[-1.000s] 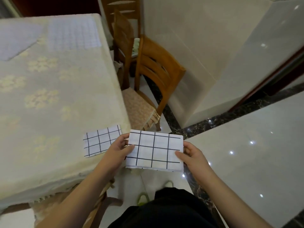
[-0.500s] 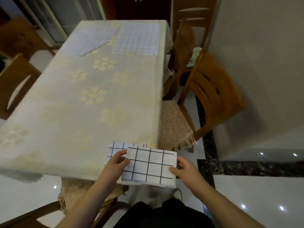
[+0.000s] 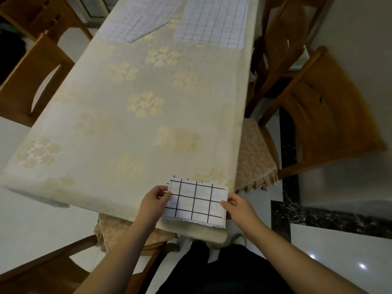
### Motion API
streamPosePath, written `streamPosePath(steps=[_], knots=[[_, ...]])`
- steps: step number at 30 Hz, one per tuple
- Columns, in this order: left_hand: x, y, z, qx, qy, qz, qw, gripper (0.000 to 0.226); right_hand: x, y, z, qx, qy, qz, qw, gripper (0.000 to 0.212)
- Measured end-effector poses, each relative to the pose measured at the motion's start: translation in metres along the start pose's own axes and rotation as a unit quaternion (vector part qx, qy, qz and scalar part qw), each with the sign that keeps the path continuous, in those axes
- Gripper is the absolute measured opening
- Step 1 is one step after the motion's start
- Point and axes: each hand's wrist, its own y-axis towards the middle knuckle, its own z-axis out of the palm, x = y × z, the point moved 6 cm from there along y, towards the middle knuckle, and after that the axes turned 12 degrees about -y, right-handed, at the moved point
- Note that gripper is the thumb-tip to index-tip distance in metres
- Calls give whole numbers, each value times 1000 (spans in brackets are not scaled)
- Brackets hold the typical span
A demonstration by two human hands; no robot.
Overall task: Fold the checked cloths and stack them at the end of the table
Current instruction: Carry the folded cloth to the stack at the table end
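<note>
A folded white cloth with black checks (image 3: pixel 196 202) lies over the table's near right corner, covering another folded checked cloth whose top edge (image 3: pixel 180 178) just peeks out behind it. My left hand (image 3: pixel 153 201) pinches the folded cloth's left edge. My right hand (image 3: pixel 237 205) pinches its right edge. Two unfolded checked cloths lie flat at the far end of the table, one (image 3: pixel 212 20) on the right and one (image 3: pixel 140 18) on the left. The table (image 3: pixel 127 124) carries a cream flowered tablecloth.
Wooden chairs stand on the right (image 3: pixel 322 115), far right (image 3: pixel 282 30), left (image 3: pixel 31 81) and near left (image 3: pixel 53 270). A cushioned chair seat (image 3: pixel 254 158) sits right beside the table's right edge. Glossy floor lies to the right.
My hands carried the folded cloth left and forward from beside the table onto the cloth lying at the corner. The camera swung left over the table.
</note>
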Motion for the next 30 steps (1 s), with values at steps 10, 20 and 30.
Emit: streamPosePath(steps=[10, 20, 30], knots=[[-4, 44, -12, 11, 160, 81, 984, 15, 6, 25, 19, -74, -136, 21, 988, 3], [-6, 50, -11, -11, 243, 235, 941, 32, 18, 14, 9, -178, -319, 0, 931, 26], [18, 27, 56, 109, 413, 485, 763, 53, 47, 27, 103, -187, -534, -271, 778, 57]])
